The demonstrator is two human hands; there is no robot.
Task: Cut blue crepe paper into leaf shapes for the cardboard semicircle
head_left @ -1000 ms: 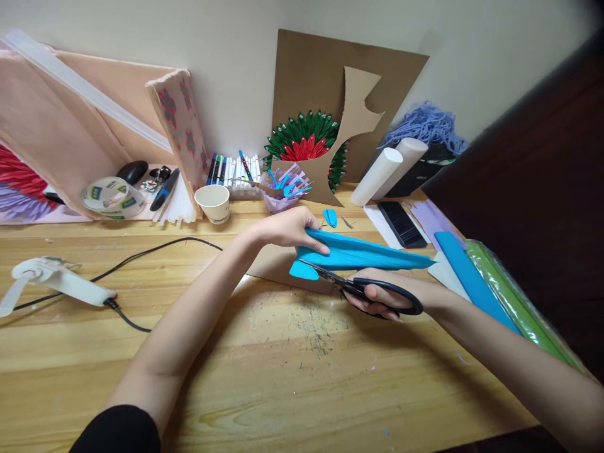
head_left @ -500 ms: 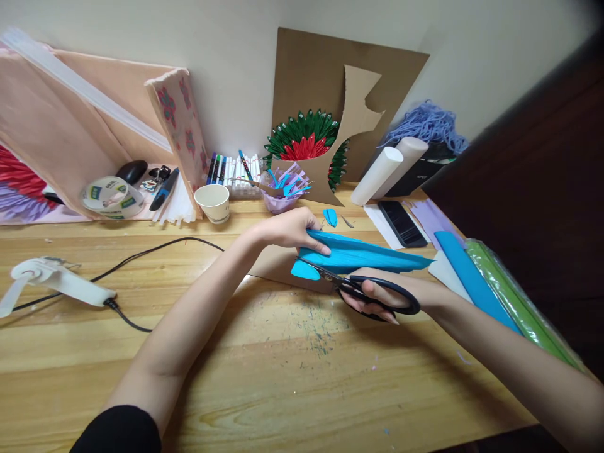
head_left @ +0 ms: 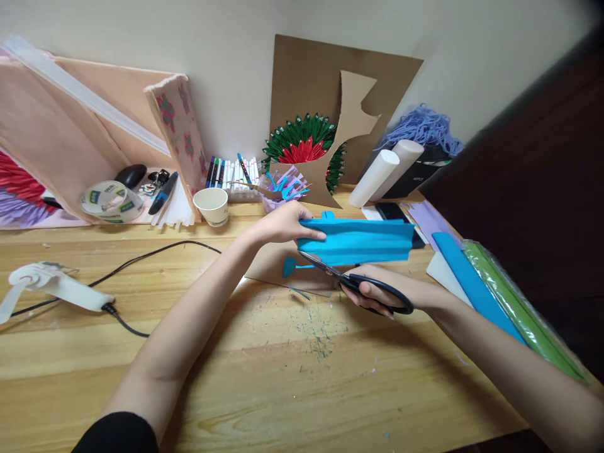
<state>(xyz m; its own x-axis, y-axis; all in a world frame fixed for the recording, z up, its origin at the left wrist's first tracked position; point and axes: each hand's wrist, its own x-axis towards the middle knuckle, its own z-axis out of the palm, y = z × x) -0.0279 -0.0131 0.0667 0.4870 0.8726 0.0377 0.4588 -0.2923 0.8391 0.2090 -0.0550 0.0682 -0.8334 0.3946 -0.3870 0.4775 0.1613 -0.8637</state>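
My left hand point(head_left: 287, 223) pinches the left end of a blue crepe paper strip point(head_left: 363, 242), thumb on the near face. The strip stretches rightward in layers. In my right hand point(head_left: 370, 289) are black-handled scissors point(head_left: 330, 270), their blades just under the paper's lower left edge and pointing at my left hand. A small blue cut piece point(head_left: 289, 267) lies below the blades on a brown cardboard sheet point(head_left: 264, 267). Another blue scrap point(head_left: 327, 215) shows behind the strip, partly hidden by it.
A white glue gun point(head_left: 61, 286) with a black cord lies left. Along the back stand a paper cup point(head_left: 211, 206), markers point(head_left: 233, 173), a bowl of paper strips point(head_left: 276, 202) and white rolls point(head_left: 377, 176). At right are a phone point(head_left: 391, 211) and a green packet point(head_left: 514, 302).
The strip has turned so its broad face shows, and its right end looks wider. The small blue piece has dropped away from the blades onto the cardboard. The scissors moved slightly left.
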